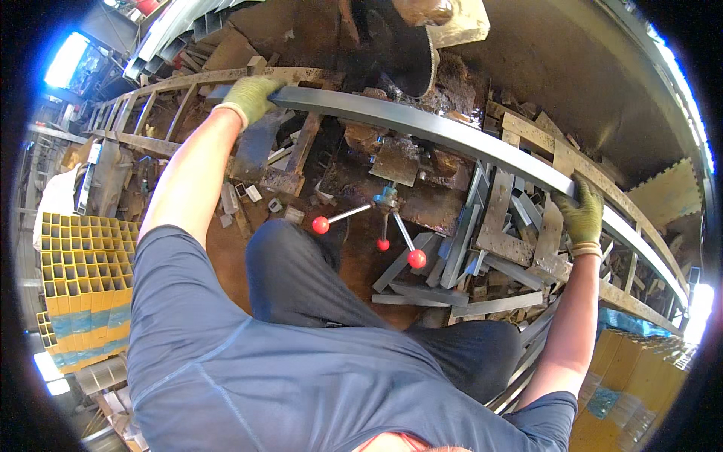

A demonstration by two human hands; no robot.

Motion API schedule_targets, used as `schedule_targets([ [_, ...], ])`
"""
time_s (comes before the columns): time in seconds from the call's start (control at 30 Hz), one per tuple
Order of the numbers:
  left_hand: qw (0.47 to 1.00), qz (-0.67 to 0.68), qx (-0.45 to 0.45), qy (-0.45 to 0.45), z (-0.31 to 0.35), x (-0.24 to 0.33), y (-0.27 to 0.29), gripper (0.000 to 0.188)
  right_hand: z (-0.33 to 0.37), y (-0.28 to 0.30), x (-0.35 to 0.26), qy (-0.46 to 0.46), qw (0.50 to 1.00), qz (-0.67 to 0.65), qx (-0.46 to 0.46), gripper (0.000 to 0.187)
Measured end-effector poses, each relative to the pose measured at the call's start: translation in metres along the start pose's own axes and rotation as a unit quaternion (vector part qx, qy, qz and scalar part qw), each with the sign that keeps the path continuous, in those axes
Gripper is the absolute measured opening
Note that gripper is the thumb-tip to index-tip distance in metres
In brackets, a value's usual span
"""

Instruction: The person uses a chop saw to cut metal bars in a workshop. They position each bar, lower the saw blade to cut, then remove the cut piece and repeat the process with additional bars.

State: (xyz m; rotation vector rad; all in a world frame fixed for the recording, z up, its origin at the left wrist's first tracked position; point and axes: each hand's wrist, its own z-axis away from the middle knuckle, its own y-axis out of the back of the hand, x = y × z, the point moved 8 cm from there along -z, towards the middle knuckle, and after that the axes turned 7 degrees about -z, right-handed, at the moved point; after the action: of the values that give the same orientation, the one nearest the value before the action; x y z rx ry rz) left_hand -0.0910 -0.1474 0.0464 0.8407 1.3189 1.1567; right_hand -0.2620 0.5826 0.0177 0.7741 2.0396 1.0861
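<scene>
A long grey square metal tube (429,124) runs across in front of me, bowed by the lens. My left hand (252,98), in a green work glove, is closed round it near its left end. My right hand (580,215), gloved alike, grips the tube farther right with the fingers wrapped over it. Between my hands, the tube passes just on the near side of a dark toothed saw blade (410,64). On the near side of the tube sits a clamp hub (387,200) with levers ending in red balls (416,258).
Ladder-like metal support frames (181,113) extend left and right. Metal offcuts (497,305) lie heaped below the right frame. A stack of yellow square tubes (83,271) stands at left, and a yellow bundle (633,377) at lower right. A brown metal guard (542,68) rises beyond the blade.
</scene>
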Motion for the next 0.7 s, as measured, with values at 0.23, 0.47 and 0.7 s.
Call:
schedule_targets([
  [0.23, 0.996, 0.017, -0.031, 0.083, -0.007, -0.086, -0.037, 0.06, -0.038, -0.049, -0.079, -0.025, 0.997, -0.048, -0.053, 0.058],
  [0.47, 0.992, -0.057, -0.012, 0.112, -0.009, -0.162, -0.114, 0.044, -0.036, -0.06, -0.06, -0.035, 0.99, -0.065, -0.118, 0.06],
  [0.7, 0.98, 0.139, 0.068, -0.125, -0.014, 0.039, -0.024, 0.058, -0.03, -0.073, -0.049, -0.057, 0.986, -0.062, -0.147, 0.045],
])
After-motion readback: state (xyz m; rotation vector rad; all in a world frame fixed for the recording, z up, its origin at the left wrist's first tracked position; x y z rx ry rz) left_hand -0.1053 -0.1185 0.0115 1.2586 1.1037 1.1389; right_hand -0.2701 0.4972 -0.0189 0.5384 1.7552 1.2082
